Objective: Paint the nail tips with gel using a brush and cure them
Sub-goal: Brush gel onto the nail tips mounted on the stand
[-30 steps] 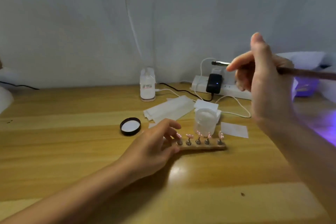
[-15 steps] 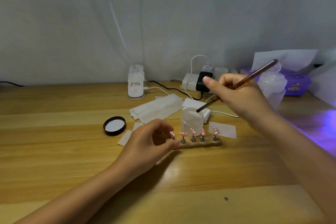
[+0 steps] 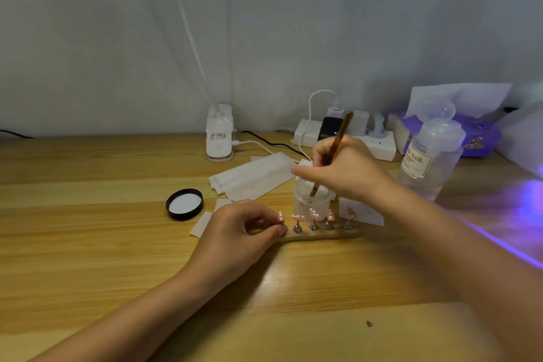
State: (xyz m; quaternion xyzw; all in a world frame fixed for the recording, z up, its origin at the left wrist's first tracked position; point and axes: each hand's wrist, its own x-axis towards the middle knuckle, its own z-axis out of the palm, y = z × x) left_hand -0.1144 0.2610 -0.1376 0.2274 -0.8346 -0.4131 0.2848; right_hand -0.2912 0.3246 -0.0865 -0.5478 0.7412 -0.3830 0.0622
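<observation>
- Presently, head view: my right hand pinches the brush, its tip dipped in the open gel jar.
- My left hand, fingers curled, pinches the left end of the wooden holder carrying the pink nail tips, just near of the jar.
- Black lid lies left on the table.

- Home nail-craft desk: wooden table against a draped white sheet.
- Behind the table's centre: power strip, chargers.
- At its right: tissue box.
</observation>
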